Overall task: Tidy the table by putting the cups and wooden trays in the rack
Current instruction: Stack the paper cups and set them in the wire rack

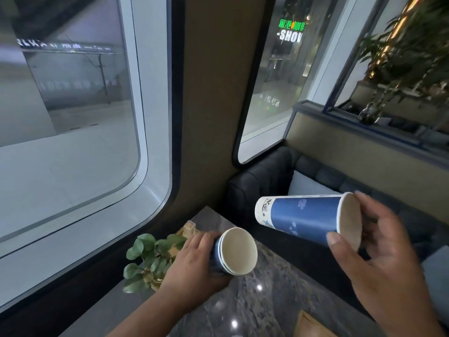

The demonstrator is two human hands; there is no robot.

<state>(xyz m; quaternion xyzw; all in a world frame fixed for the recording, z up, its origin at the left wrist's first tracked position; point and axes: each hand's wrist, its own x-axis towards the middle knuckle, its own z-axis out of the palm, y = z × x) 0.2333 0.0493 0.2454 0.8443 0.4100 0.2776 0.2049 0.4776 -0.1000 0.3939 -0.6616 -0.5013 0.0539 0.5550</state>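
My left hand [192, 266] grips a stack of two nested blue paper cups [237, 251] above the table, with the open mouths turned toward me. My right hand [379, 254] holds a tall blue and white paper cup [303, 217] on its side in the air, base pointing left and thumb on its rim. The two sets of cups are apart, the tall one higher and to the right. A wooden tray [313, 325] shows only its corner at the bottom edge. No rack is in view.
The dark marbled table [255, 302] runs from the bottom toward the wall. A small leafy plant [145, 259] and a little clear-topped holder [189, 228] stand at its far left. A dark sofa [262, 186] with a pale cushion lies beyond, under large windows.
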